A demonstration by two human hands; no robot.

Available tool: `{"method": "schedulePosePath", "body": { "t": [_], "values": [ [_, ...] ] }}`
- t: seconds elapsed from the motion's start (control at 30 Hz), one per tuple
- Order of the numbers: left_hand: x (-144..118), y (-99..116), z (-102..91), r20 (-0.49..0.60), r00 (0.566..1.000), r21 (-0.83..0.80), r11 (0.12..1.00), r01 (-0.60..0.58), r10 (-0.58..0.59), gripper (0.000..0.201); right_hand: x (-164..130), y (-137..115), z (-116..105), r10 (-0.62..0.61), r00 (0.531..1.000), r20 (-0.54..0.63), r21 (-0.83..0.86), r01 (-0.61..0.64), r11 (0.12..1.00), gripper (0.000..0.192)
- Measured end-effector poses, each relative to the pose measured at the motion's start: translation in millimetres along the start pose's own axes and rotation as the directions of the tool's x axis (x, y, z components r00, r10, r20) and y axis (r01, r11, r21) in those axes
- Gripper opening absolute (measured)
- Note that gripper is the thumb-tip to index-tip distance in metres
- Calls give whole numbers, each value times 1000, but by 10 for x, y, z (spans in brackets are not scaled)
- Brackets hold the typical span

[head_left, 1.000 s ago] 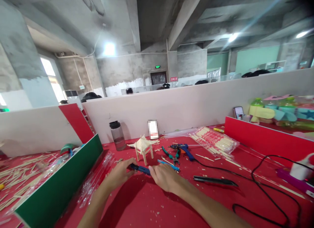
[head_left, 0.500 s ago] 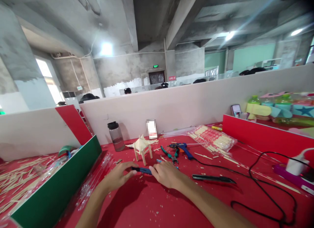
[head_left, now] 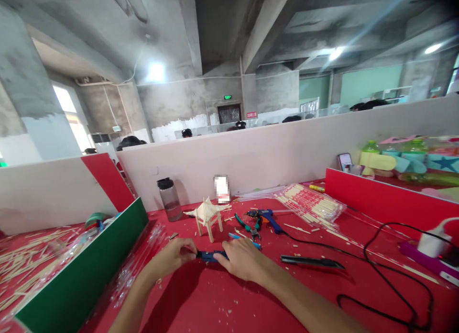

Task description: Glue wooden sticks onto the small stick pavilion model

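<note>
Slim dark-blue tool (head_left: 210, 256), level, pinched endwise by left hand (head_left: 174, 257), right hand (head_left: 241, 259)

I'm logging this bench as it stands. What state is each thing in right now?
Blue tool: flat on the table, gripped at both ends.
Left hand: grip shut on the blue tool.
Right hand: grip shut on the blue tool.
Stick model: upright on its legs.
Bottle: upright, capped.
Glue gun: lying down, cord attached.
Pliers: lying flat.
</note>
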State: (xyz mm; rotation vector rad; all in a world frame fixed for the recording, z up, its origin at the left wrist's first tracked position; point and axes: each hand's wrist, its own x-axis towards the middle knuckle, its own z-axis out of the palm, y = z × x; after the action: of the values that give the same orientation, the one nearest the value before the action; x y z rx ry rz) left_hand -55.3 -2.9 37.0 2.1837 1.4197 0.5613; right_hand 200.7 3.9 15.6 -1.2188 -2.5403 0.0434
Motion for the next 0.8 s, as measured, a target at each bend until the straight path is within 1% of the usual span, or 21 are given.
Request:
{"method": "schedulePosePath", "body": {
  "t": [0.1, 0.23, 0.4, 0.5, 0.63, 0.73, 0.8],
  "values": [
    [3, -22, 7, -10, 1000, 7, 1000, 0, 0, 13, 5, -12, 23, 41, 999, 15, 14, -41, 999, 52],
    [1, -88, 52, -61, 998, 80, 996, -26, 31, 14, -5, -28, 62, 110, 993, 32, 35, -111, 993, 56],
    [24, -111, 114, -124, 992, 149, 989, -6, 25, 14, -35, -51, 59, 174, 983, 61, 36, -177, 984, 57],
    [37, -92, 139, -110, 994, 190, 982, 3, 18, 13, -58, -76, 64, 194, 979, 58, 36, -196, 980, 56],
    [38, -65, 165, -72, 997, 217, 976, 1, 15, 9, -104, -145, 94, 187, 981, 54, 11, -188, 982, 61],
    [41, -55, 187, -72, 997, 196, 981, -6, 21, 7, -140, -225, 104, 193, 980, 54, 19, -194, 981, 62],
    [46, -44, 199, -81, 996, 161, 987, -10, 23, 8, -156, -278, 103, 194, 979, 61, 20, -196, 980, 69]
  ]
}}
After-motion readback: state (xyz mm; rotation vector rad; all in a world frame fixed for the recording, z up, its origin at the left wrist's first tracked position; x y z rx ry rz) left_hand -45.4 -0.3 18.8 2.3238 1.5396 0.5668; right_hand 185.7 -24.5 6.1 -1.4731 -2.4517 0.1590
